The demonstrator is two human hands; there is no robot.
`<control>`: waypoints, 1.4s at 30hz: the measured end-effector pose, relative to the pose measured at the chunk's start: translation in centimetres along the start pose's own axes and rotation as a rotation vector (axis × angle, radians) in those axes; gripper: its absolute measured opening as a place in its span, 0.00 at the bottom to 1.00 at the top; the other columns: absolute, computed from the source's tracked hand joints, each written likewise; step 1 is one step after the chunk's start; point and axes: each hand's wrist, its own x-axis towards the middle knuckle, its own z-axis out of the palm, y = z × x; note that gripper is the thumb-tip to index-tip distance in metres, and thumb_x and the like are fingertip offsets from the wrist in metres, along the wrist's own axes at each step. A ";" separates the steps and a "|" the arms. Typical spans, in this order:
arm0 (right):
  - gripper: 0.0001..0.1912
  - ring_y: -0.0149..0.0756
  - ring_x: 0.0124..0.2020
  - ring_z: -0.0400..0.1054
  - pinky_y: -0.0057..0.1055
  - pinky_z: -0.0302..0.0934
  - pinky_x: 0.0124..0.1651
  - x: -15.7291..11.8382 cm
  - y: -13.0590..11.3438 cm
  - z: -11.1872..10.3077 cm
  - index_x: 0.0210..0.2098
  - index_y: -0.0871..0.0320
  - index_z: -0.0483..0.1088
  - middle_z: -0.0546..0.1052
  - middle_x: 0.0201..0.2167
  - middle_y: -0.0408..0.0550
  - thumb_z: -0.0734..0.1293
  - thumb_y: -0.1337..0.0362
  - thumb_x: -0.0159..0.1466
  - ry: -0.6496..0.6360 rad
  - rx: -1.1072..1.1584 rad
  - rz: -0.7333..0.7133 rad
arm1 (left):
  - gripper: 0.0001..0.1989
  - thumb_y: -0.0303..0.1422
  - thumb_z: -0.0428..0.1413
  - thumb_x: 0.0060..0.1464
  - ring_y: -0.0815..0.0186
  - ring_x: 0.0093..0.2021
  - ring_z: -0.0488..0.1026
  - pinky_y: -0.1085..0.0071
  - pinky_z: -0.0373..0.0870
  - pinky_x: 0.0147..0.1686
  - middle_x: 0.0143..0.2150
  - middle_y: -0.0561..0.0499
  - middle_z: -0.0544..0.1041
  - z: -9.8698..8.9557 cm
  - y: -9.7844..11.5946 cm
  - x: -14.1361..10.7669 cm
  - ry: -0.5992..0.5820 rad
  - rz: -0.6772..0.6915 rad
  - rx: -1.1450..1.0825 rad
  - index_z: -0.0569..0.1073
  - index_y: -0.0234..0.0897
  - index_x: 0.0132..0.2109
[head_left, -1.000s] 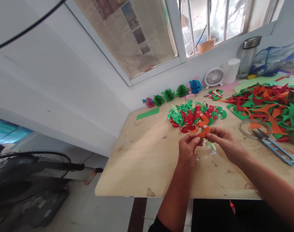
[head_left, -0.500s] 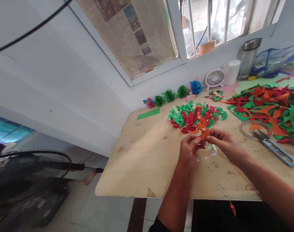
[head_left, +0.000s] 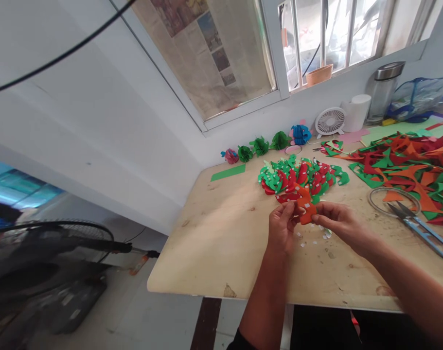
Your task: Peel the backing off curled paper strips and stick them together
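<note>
Between my two hands is an orange paper cutout (head_left: 308,213) with a small white square on its face. My left hand (head_left: 281,221) pinches its left edge, and my right hand (head_left: 332,218) grips its right edge with thumb and fingers. Just beyond it on the table lies a pile of curved red and green paper cutouts (head_left: 290,177), many bearing small white squares. Small white bits (head_left: 303,244) are scattered on the wood below my hands.
Blue-handled thread snips (head_left: 423,231) and a metal ring (head_left: 375,205) lie at the right, beside a heap of paper scraps (head_left: 411,170). Along the wall stand folded paper figures (head_left: 259,145), a small white fan (head_left: 329,121) and a glass bottle (head_left: 383,95). A green strip (head_left: 228,172) lies at the back left.
The orange cutout is held lower and turned, with its face more toward me. My left fingers have moved up along its left side. The whole view has shifted slightly.
</note>
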 end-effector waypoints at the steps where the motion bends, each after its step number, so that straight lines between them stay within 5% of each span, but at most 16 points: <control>1: 0.12 0.35 0.27 0.66 0.29 0.57 0.29 0.0 0.2 0.0 0.27 0.57 0.72 0.74 0.24 0.44 0.69 0.54 0.54 -0.014 -0.043 -0.010 | 0.16 0.40 0.64 0.40 0.70 0.26 0.71 0.73 0.66 0.30 0.26 0.50 0.75 0.0 0.1 0.0 0.004 0.006 -0.004 0.76 0.32 0.32; 9: 0.13 0.36 0.28 0.68 0.30 0.60 0.29 0.0 0.4 -0.1 0.29 0.58 0.73 0.77 0.27 0.46 0.64 0.54 0.58 -0.091 -0.314 -0.076 | 0.12 0.34 0.66 0.35 0.74 0.23 0.69 0.75 0.65 0.28 0.25 0.51 0.76 0.0 0.1 0.1 0.071 0.068 0.047 0.76 0.31 0.28; 16: 0.17 0.38 0.30 0.69 0.31 0.62 0.32 -0.1 -0.8 0.0 0.32 0.56 0.72 0.76 0.27 0.47 0.65 0.48 0.56 0.103 -0.181 -0.075 | 0.09 0.34 0.63 0.40 0.73 0.24 0.69 0.74 0.66 0.28 0.26 0.50 0.75 -0.2 -0.5 0.0 -0.049 0.098 0.220 0.77 0.32 0.29; 28: 0.16 0.36 0.27 0.66 0.30 0.60 0.29 0.0 0.1 -0.1 0.29 0.57 0.70 0.75 0.27 0.48 0.64 0.50 0.57 0.125 -0.180 -0.073 | 0.07 0.32 0.62 0.41 0.73 0.23 0.68 0.75 0.67 0.28 0.23 0.52 0.74 0.4 -0.5 -0.4 -0.098 0.109 0.339 0.76 0.32 0.27; 34: 0.14 0.32 0.23 0.61 0.28 0.55 0.25 0.1 0.3 0.0 0.26 0.57 0.68 0.70 0.21 0.44 0.63 0.53 0.58 0.130 -0.306 -0.104 | 0.10 0.35 0.62 0.43 0.72 0.26 0.70 0.76 0.65 0.28 0.27 0.51 0.75 0.4 -0.5 -0.5 -0.025 0.125 0.279 0.75 0.33 0.33; 42: 0.10 0.31 0.24 0.61 0.28 0.57 0.29 -0.1 0.3 0.1 0.28 0.58 0.69 0.72 0.22 0.43 0.61 0.59 0.60 0.058 -0.479 -0.141 | 0.11 0.37 0.62 0.42 0.72 0.24 0.69 0.74 0.65 0.29 0.24 0.51 0.74 0.1 -0.6 -0.2 0.005 0.069 0.235 0.74 0.32 0.27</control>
